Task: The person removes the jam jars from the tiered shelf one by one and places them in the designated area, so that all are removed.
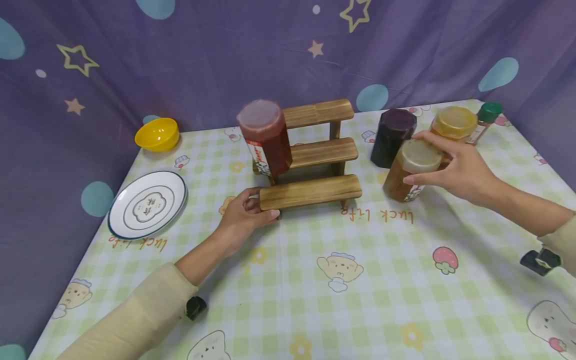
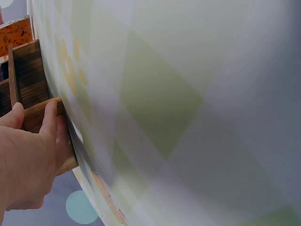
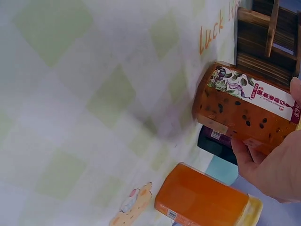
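Note:
My right hand [image 1: 465, 167] grips a jar of orange-brown jam with dark seeds [image 3: 249, 106] near its pale lid, thumb on one side and fingers on the other. In the head view this seeded jam jar [image 1: 396, 182] tilts a little. A three-step wooden rack [image 1: 310, 192] stands at the middle of the table. My left hand [image 1: 243, 217] holds the left end of its lowest step between thumb and fingers; the left wrist view shows this hand [image 2: 33, 150] on the wood too. A red jam jar [image 1: 270, 142] rests at the rack's left side, upon a step.
Behind the held jar are a dark purple jar [image 1: 391, 137], a yellow-lidded jar [image 1: 454, 122] and a green-capped bottle [image 1: 486, 117]. At the left lie a white plate [image 1: 123, 212] and a yellow bowl [image 1: 157, 135]. A checked cloth [image 1: 288, 300] covers the table; a purple curtain [image 1: 202, 65] hangs behind.

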Motion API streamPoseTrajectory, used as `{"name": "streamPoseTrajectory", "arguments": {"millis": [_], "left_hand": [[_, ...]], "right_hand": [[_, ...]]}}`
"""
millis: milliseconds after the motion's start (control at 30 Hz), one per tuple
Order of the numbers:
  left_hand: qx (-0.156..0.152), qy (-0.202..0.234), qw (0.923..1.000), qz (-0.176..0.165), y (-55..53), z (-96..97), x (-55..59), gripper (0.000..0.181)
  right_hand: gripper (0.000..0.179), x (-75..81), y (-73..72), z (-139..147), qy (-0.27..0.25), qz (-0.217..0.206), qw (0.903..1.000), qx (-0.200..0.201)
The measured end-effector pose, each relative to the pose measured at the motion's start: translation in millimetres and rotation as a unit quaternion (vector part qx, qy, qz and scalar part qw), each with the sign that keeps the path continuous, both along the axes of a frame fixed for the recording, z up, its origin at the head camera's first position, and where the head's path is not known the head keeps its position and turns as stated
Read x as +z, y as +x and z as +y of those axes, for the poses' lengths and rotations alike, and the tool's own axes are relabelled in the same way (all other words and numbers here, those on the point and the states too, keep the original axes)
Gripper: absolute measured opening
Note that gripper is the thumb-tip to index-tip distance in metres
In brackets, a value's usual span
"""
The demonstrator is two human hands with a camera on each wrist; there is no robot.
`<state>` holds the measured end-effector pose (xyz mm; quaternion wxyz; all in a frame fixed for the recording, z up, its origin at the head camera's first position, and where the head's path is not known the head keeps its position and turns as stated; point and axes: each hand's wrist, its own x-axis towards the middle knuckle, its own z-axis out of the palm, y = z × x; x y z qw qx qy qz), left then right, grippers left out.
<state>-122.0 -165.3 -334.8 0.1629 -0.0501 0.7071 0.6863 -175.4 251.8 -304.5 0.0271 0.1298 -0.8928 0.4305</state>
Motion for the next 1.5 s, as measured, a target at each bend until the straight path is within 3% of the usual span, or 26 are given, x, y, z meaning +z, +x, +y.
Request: {"name": "streamPoseTrajectory", "arguments": {"millis": [567,833,1000,1233,1367,1500], "left_hand": [[0.000,0.002,1.0000,-0.001,0.6,0.2,-0.2,0.079],[0.003,0.008,1.0000,0.001,0.1,0.8,-0.1,0.079],[0.003,0.008,1.0000,0.001,-0.2,0.4,-0.4,0.079],[0.000,0.009,0.9999,0.006,-1.5,-0.3,-0.5,0.077],[0.000,0.008,0.9999,0.008,-2.0,-0.6,-0.4,0.077],[-0.001,0.007,0.9999,0.008,-1.7,-0.5,-0.8,0.077]], "right_hand": [[0.083,-1.1,3.7,-3,0.049,-0.002,0.9988,0.002],[0.104,-0.4,3.8,-4,0.068,-0.002,0.9971,0.032],[0.112,3.7,7.2,-7,0.089,0.059,0.9930,0.050],[0.107,28.2,10.2,-21,0.093,0.212,0.9712,0.053],[0.103,38.9,10.9,-35,0.085,0.225,0.9676,0.077],[0.100,42.8,10.5,-48,0.081,0.208,0.9690,0.105]]}}
